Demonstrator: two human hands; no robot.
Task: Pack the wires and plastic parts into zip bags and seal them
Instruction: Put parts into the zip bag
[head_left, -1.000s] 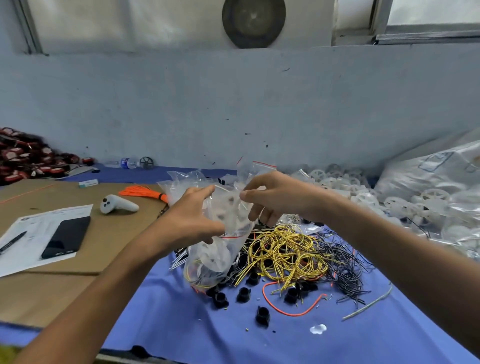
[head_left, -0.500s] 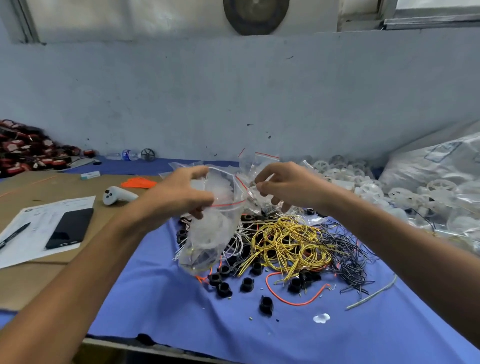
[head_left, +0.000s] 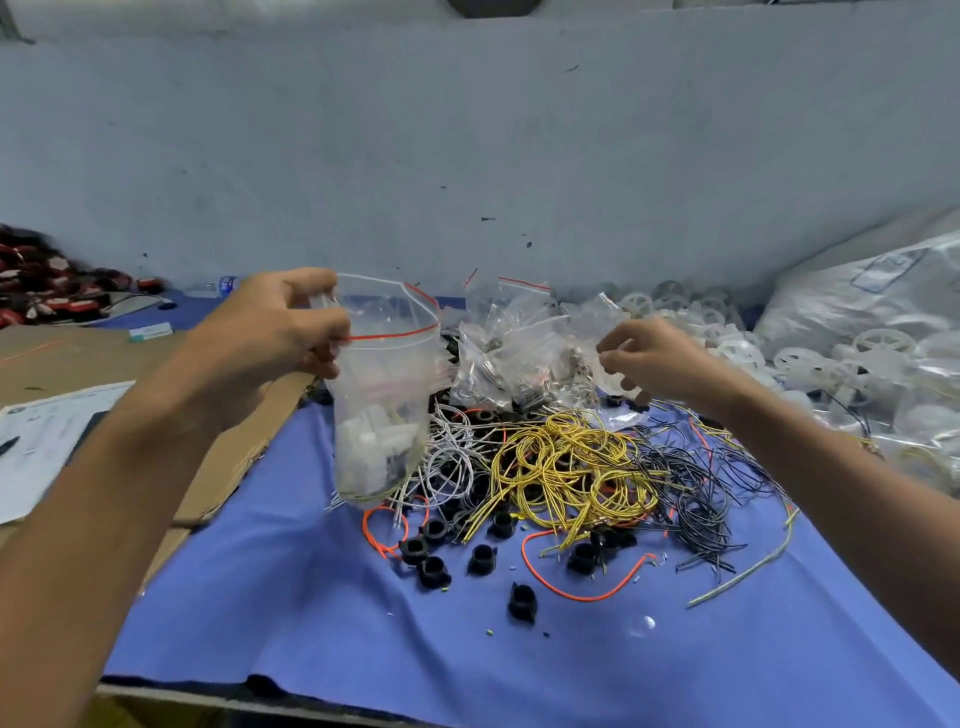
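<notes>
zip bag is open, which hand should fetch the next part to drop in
Right, probably. The left hand grips the zip bag at its open mouth; the right hand is off the bag, beside the white plastic parts and near the yellow wires.

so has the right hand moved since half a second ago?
Yes. The right hand has left the zip bag mouth and shifted right relative to the yellow wires.

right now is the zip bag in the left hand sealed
No, the zip bag held by the left hand gapes open at its red-striped mouth.
</notes>
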